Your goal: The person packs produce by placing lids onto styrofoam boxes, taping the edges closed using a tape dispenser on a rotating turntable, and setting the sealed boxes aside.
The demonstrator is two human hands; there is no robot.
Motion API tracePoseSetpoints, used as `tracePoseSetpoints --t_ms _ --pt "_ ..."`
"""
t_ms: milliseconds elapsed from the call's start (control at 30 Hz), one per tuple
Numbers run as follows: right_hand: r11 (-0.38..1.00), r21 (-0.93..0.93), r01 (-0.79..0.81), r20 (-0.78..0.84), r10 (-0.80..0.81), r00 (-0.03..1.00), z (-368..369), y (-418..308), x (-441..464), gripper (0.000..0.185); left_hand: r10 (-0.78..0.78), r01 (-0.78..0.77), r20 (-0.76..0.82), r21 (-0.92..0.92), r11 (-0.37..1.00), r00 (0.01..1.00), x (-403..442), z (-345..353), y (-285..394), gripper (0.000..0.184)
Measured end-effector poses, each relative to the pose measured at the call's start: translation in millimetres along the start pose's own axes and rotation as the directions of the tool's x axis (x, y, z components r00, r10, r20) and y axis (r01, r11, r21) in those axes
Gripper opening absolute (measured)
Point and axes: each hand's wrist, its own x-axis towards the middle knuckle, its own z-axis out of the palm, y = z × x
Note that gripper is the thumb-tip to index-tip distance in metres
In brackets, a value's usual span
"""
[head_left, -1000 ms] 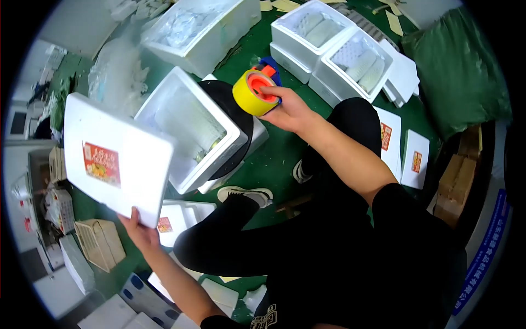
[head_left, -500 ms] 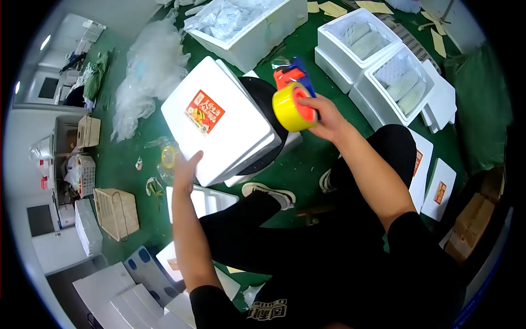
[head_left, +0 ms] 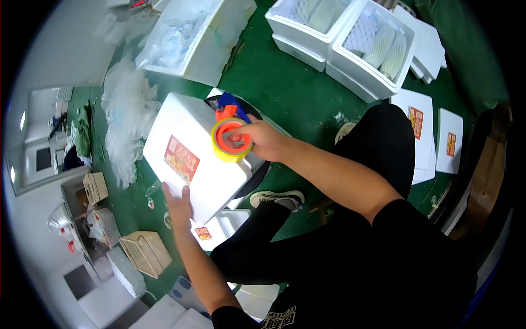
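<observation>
A white foam box [head_left: 211,175] with a red picture label [head_left: 182,158] rests tilted on a round black stool top [head_left: 257,178]. At its lower left edge, my left hand [head_left: 178,204] grips the box, thumb and fingers against the foam. My right hand [head_left: 263,141] is closed on a tape dispenser [head_left: 230,107], orange and blue, that carries a roll of yellow tape [head_left: 215,143]. My fingers reach into the roll's orange core. The dispenser is over the box's right side, and I cannot tell whether the tape touches the foam.
Two open foam boxes [head_left: 356,77] with net-wrapped items stand at upper right. A larger foam box [head_left: 219,55] holding clear plastic is at the top. Plastic film [head_left: 123,109] lies left. Labelled lids [head_left: 405,104] lie by my knee; a beige crate [head_left: 145,255] sits lower left.
The view has shifted. The box has turned so a long side shows, and my right hand has brought the tape dispenser from beside it to over its right side. My left hand stays at the edge.
</observation>
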Motion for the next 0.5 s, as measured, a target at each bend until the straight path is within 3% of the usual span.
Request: tracePoseSetpoints --t_ms 67,167,200,267,300,367,400,467,500 --pt "0.998 -0.047 -0.034 -0.019 0.033 0.999 1 0 7 0.06 0.027 -0.029 -0.042 -0.04 0.999 0.999 5 3 -18 0.085" --pt "0.985 0.174 -0.019 -0.044 0.027 0.999 5 3 2 0.065 -0.107 0.105 -0.029 -0.06 0.993 0.994 -6 2 -15 0.085" --pt "0.973 0.231 -0.025 -0.037 0.034 0.999 6 4 5 0.065 -0.073 0.076 -0.023 0.162 0.984 0.997 -4 -2 -3 0.084" --pt "0.993 -0.102 0.067 0.083 -0.058 0.995 -7 6 1 0.074 -0.026 0.016 0.009 0.573 0.82 1.0 8 -16 32 0.083" --pt "0.955 -0.266 0.13 0.157 -0.09 0.983 -16 4 -2 0.078 0.189 -0.196 0.065 0.514 0.836 0.98 24 -18 41 0.079" --pt "0.961 0.223 -0.162 0.08 0.147 0.986 -13 3 6 0.08 0.519 -0.467 -0.012 0.423 0.777 0.854 69 4 48 0.07" --pt "0.97 0.192 -0.147 0.066 0.137 0.988 -15 8 7 0.076 0.456 -0.528 0.284 0.594 0.607 0.843 101 12 26 0.067" --pt "0.98 0.159 -0.116 0.062 0.107 0.992 -23 20 9 0.072 0.331 -0.24 0.048 0.787 0.569 0.942 80 64 78 0.066" --pt "0.982 0.157 -0.107 0.071 0.097 0.993 -23 20 8 0.071 0.363 -0.275 0.071 0.789 0.55 0.929 85 64 79 0.066"
